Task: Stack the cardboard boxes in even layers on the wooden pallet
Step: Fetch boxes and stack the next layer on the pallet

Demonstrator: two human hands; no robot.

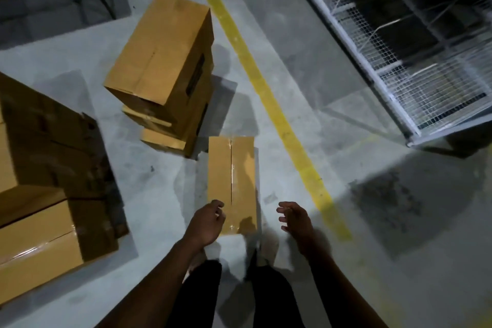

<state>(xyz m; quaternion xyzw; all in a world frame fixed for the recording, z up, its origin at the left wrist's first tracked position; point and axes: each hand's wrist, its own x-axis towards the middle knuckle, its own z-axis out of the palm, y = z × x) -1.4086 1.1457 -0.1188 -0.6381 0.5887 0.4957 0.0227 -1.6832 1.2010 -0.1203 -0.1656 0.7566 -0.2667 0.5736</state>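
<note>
Two bare hands with loosely spread fingers hold nothing, the left hand (206, 224) over the near end of a taped cardboard box (231, 181) and the right hand (295, 220) just beside it, the box lying flat on the concrete floor (159, 194), its long side pointing straight away from the person.

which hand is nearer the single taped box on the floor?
Left. The left hand overlaps the near left corner of the single taped box, fingers loosely curled, gripping nothing. The right hand hovers open off its right side, apart from it.
</note>
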